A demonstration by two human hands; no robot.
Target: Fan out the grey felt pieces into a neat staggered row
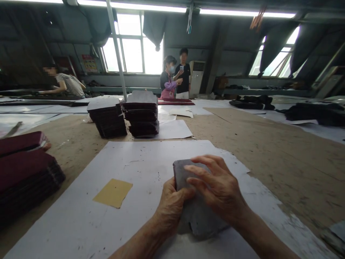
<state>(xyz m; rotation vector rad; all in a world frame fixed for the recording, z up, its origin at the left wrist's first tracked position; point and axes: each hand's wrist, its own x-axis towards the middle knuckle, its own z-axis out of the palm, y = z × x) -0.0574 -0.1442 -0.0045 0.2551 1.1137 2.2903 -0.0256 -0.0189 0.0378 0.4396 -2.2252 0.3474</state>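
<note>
A grey piece [206, 219], fabric or a cut stack by its look, lies slightly tilted in front of me over the white paper [140, 223]. My left hand [171, 201] grips its left edge, thumb across the top face and the other fingers mostly hidden beneath. Over its upper right part is my right hand [215, 180], fingers spread and a little blurred; whether the fingertips press on the surface I cannot tell. A yellow paper square [113, 193] rests on the white sheet left of my hands.
Two dark stacks of cut pieces with grey tops, the left stack [107, 120] and the right stack [141, 117], stand beyond the paper. Maroon stacks [27, 172] sit at left. Dark fabric [312, 113] lies far right. One person [70, 84] leans at far left; two people [176, 79] stand behind the table.
</note>
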